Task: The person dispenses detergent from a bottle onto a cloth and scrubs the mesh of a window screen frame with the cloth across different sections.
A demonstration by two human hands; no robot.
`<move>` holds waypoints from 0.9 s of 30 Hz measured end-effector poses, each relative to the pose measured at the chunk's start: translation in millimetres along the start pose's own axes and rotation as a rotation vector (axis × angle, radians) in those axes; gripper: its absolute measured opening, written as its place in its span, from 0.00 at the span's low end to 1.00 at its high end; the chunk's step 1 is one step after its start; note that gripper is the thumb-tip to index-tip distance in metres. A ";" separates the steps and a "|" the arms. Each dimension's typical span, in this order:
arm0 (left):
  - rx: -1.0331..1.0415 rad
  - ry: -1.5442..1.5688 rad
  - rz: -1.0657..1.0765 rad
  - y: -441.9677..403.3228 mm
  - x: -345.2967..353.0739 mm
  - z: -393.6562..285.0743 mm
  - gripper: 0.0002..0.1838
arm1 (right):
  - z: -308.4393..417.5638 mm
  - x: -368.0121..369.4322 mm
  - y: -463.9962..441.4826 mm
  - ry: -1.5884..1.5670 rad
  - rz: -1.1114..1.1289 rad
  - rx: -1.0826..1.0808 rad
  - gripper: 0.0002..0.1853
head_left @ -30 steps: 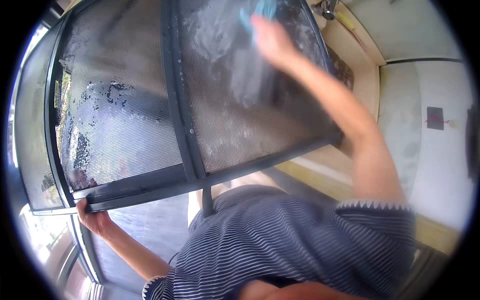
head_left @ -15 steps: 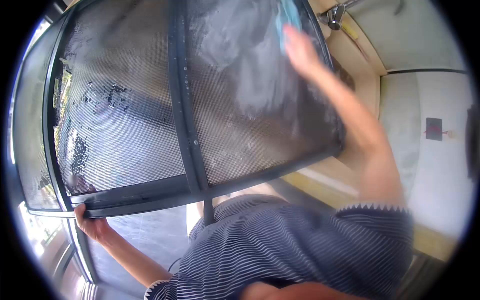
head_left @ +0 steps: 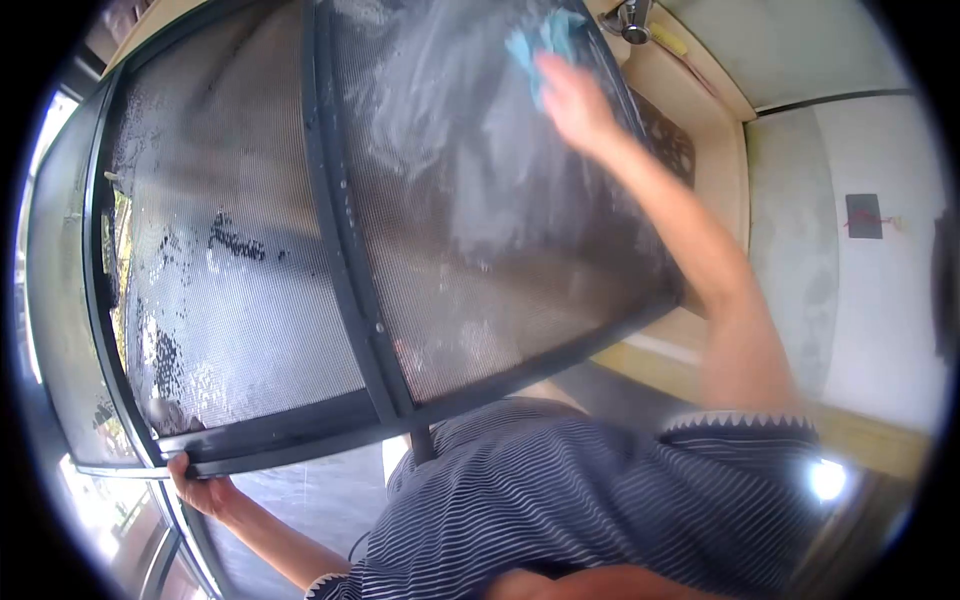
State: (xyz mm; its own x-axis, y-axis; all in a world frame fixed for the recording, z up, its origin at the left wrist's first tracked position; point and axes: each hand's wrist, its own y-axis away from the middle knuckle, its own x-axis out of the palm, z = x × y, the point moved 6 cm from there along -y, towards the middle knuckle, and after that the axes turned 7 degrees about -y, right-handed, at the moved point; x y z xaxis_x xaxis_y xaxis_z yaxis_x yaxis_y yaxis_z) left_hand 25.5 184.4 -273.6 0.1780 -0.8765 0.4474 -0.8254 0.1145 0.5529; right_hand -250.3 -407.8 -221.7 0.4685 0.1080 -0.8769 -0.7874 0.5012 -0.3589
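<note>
right hand (head_left: 578, 100) pressing blue cloth (head_left: 550, 45) on screen (head_left: 480, 220) (soapy).

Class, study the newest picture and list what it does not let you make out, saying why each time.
All in the head view:
- Right hand: exact finger positions, blurred.
- Blue cloth: the part under the fingers, hidden by them.
- Left hand: any fingertips behind the dark frame, hidden by it.
- Mesh panel: far end, cut off by the top edge.
- Dark square on the wall: details, too small.
</note>
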 end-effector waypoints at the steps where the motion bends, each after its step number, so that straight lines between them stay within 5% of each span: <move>1: -0.016 0.002 -0.008 -2.0 -6.7 -0.9 0.08 | 20.1 -5.9 36.3 0.000 0.030 -0.074 0.19; 5: -0.074 -0.024 -0.044 -6.6 -15.9 2.3 0.06 | 48.1 -34.7 98.9 -0.010 0.256 0.005 0.22; 10: -0.036 0.012 0.125 -11.2 -14.1 2.2 0.07 | -41.5 -27.7 39.8 0.117 -0.005 0.126 0.17; 14: -0.070 -0.093 0.018 11.1 16.7 4.0 0.08 | -17.6 -24.1 63.5 0.076 0.088 0.155 0.19; 22: -0.033 -0.049 0.266 -1.1 19.4 -0.1 0.05 | -9.0 -43.5 111.2 0.088 0.007 0.128 0.20; 27: -0.025 -0.024 0.220 -10.0 13.7 5.0 0.23 | -14.3 -40.6 101.5 0.107 0.018 0.122 0.19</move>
State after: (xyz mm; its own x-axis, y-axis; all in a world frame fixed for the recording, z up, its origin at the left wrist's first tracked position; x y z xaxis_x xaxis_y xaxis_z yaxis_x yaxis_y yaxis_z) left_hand 33.5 168.9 -276.6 -0.0173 -0.8398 0.5425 -0.8295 0.3150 0.4611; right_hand -354.9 -373.5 -227.1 0.4045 0.0294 -0.9141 -0.7375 0.6016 -0.3070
